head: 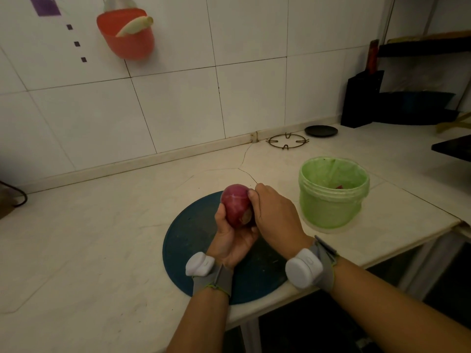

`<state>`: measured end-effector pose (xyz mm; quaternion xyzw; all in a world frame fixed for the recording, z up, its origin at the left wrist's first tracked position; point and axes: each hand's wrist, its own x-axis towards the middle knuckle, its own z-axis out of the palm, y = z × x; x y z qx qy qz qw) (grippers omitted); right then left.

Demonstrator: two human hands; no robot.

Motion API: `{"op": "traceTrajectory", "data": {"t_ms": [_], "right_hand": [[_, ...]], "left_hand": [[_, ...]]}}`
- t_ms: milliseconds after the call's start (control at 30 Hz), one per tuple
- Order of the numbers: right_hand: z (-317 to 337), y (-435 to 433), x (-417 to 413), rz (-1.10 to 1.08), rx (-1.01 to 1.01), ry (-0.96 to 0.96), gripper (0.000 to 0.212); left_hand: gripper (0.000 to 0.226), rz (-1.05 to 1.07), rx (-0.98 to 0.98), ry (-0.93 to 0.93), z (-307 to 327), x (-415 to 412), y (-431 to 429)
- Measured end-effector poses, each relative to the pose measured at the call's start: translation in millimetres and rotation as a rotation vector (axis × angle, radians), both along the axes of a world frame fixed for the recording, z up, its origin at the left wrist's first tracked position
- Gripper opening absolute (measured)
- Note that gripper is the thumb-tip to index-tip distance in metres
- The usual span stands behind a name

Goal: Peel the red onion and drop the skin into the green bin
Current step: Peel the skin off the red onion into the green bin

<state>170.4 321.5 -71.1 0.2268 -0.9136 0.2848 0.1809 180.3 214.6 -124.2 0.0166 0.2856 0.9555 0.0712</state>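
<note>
The round red onion (236, 205) is held up above the dark blue round cutting board (193, 240), between both hands. The left hand (230, 238) cups it from below, its fingers clasped around the bulb. The right hand (276, 215) presses against the onion's right side, fingers (254, 193) curled onto its skin. Both wrists carry grey straps with white sensor pods (302, 267). Just to the right stands the translucent green plastic bin (331, 205), a red scrap inside. All rest on the pale stone desk (102, 225), with a red plastic wall cup (127, 36) hanging above on the tiles.
</note>
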Motion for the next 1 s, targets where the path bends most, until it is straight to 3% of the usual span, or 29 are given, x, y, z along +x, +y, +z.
{"op": "traceTrajectory", "data": {"t_ms": [133,333,467,667,833,1000], "right_hand": [[5,-4,-1,0.055,0.068,0.030,0.012],[18,-4,-11,0.156,0.131,0.035,0.014],[22,7,-20,0.317,-0.122,-0.153,0.026],[36,28,-25,0.476,-0.024,-0.321,0.030],[34,24,-15,0.430,0.222,-0.139,0.023],[27,18,-7,0.353,0.243,-0.029,0.022]], "left_hand": [[0.103,0.004,0.047,-0.016,0,1,0],[0.103,0.040,0.090,-0.018,1,0,-2],[0.095,0.022,0.087,0.007,1,0,-2],[0.079,-0.040,0.045,0.048,-1,0,-5],[0.065,-0.018,0.036,-0.015,0,2,-3],[0.073,0.002,0.042,-0.006,-1,-1,-3]]}}
